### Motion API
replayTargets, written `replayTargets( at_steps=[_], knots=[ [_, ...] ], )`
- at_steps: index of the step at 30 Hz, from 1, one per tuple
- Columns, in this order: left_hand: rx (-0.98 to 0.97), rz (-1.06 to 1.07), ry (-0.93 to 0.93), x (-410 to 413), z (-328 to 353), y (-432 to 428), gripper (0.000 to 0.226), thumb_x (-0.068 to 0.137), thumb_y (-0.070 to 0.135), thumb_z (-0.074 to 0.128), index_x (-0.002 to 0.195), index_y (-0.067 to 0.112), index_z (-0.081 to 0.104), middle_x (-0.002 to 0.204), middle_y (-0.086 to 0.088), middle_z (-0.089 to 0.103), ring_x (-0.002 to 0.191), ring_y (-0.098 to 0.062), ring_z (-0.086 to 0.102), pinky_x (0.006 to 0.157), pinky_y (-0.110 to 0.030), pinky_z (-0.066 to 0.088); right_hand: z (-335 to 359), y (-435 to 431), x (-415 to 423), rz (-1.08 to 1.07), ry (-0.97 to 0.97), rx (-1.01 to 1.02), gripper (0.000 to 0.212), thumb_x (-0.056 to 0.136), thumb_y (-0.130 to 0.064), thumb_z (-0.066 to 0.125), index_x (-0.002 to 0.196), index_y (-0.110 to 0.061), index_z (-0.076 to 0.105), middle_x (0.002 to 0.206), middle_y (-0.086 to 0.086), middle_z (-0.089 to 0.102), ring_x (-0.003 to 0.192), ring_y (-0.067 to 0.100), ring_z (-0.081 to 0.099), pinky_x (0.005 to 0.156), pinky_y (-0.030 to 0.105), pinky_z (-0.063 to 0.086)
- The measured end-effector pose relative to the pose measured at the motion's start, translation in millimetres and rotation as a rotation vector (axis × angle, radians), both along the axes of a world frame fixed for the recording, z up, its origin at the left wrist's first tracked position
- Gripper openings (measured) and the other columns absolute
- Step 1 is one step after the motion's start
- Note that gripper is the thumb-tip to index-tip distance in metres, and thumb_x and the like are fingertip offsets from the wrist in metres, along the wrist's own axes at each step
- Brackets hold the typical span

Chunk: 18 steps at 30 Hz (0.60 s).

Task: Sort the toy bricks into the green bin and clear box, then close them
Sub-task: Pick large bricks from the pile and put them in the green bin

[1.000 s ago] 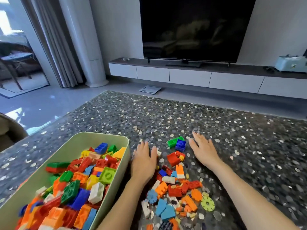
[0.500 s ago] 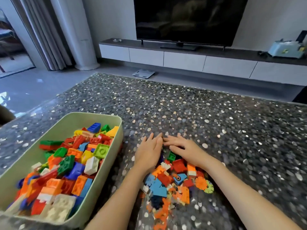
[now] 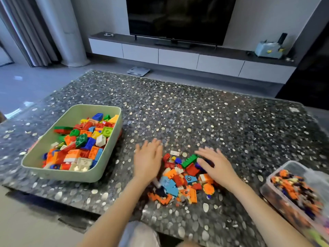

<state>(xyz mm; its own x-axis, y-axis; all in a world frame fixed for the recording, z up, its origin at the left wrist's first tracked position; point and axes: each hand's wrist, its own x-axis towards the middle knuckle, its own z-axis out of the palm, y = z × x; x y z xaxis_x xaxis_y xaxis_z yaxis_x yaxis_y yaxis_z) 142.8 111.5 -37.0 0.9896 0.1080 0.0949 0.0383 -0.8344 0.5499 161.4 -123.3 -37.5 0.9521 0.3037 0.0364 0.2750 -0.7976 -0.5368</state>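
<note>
**Brick sorting: both hands flat at the loose pile**

Head view.

1. Loose bricks (image 3: 179,182) lie in one heap on the tabletop (image 3: 195,113), low in the centre of the frame. The heap mixes large and small parts; a long green brick (image 3: 189,160) sits at its upper edge.
2. The left hand (image 3: 147,161) lies palm down at the left edge of the heap, fingers straight and spread wide, gripping nothing. Fingertip detail is blurred.
3. The right hand (image 3: 216,166) is palm down over the upper right of the heap, fingers extended and open. No brick is seen held in it.
4. Judgement: the two flat hands bracket the heap to keep it corralled and to spread it, so single bricks can be told apart and picked out.
5. The green bin (image 3: 71,174) stands at centre left, near the left hand, uncovered and loaded with larger bricks.
6. The clear box (image 3: 294,166) stands at the lower right edge, beside the right forearm, uncovered and holding small orange and dark pieces; it is blurred.
7. Judgement: one container on each side gives each hand a short reach. Sorting is incomplete, and no lid is visible in the frame.
</note>
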Motion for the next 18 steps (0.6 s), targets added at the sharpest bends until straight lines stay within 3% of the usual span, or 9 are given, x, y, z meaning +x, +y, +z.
replayTargets(
  at_steps=[2, 5, 9, 13, 16, 18],
  knots=[
    [0.084, 0.098, 0.057, -23, -9, 23, 0.048, 0.102, 0.038, 0.022, 0.144, 0.021, 0.037, 0.154, -0.001, 0.026, 0.144, -0.022, 0.017, 0.117, -0.041, 0.005, -2, -6, -14, -0.179, -0.067, 0.002, 0.042, 0.097, -0.042, 0.042, 0.135, -0.028, 0.051, 0.147, -0.006, 0.041, 0.142, 0.010, 0.025, 0.118, 0.038, 0.003],
    [0.031, 0.060, 0.123, -46, -23, 19, 0.050, 0.102, 0.037, 0.022, 0.146, 0.015, 0.032, 0.156, -0.004, 0.022, 0.145, -0.022, 0.012, 0.117, -0.037, 0.003, -16, -10, -34, -0.376, 0.031, -0.026, 0.053, 0.098, -0.049, 0.030, 0.143, -0.022, 0.040, 0.153, 0.000, 0.031, 0.145, 0.015, 0.017, 0.118, 0.039, 0.002],
    [-0.111, -0.073, 0.054, -48, -23, -43, 0.051, 0.102, 0.038, 0.020, 0.147, 0.015, 0.031, 0.154, -0.002, 0.028, 0.144, -0.018, 0.018, 0.117, -0.029, 0.005, -22, -4, -59, -0.357, 0.053, 0.053, 0.051, 0.100, -0.043, 0.030, 0.145, -0.021, 0.036, 0.153, -0.001, 0.030, 0.145, 0.012, 0.016, 0.118, 0.032, -0.001],
    [-0.098, -0.027, 0.015, -38, -24, -92, 0.079, 0.088, 0.050, -0.002, 0.142, 0.012, 0.039, 0.149, -0.006, 0.038, 0.140, -0.020, 0.028, 0.117, -0.033, 0.012, -19, -10, -76, -0.343, -0.038, -0.018, 0.054, 0.097, -0.043, 0.042, 0.146, -0.021, 0.033, 0.154, -0.002, 0.029, 0.144, 0.012, 0.018, 0.118, 0.033, 0.003],
    [-0.115, -0.001, 0.048, -34, -22, -103, 0.061, 0.098, 0.042, 0.011, 0.143, 0.012, 0.038, 0.150, -0.006, 0.035, 0.142, -0.020, 0.023, 0.119, -0.035, 0.010, -17, -13, -80, -0.296, -0.074, -0.145, 0.053, 0.099, -0.039, 0.040, 0.148, -0.023, 0.028, 0.155, -0.004, 0.025, 0.145, 0.013, 0.015, 0.118, 0.034, 0.003],
    [-0.235, -0.023, 0.091, -33, -14, -98, 0.049, 0.103, 0.034, 0.022, 0.145, 0.013, 0.035, 0.152, -0.005, 0.031, 0.144, -0.020, 0.019, 0.119, -0.036, 0.009, -16, -13, -77, -0.280, -0.100, -0.231, 0.052, 0.099, -0.031, 0.039, 0.149, -0.022, 0.027, 0.155, -0.004, 0.025, 0.145, 0.013, 0.017, 0.118, 0.035, 0.005]
  ],
)
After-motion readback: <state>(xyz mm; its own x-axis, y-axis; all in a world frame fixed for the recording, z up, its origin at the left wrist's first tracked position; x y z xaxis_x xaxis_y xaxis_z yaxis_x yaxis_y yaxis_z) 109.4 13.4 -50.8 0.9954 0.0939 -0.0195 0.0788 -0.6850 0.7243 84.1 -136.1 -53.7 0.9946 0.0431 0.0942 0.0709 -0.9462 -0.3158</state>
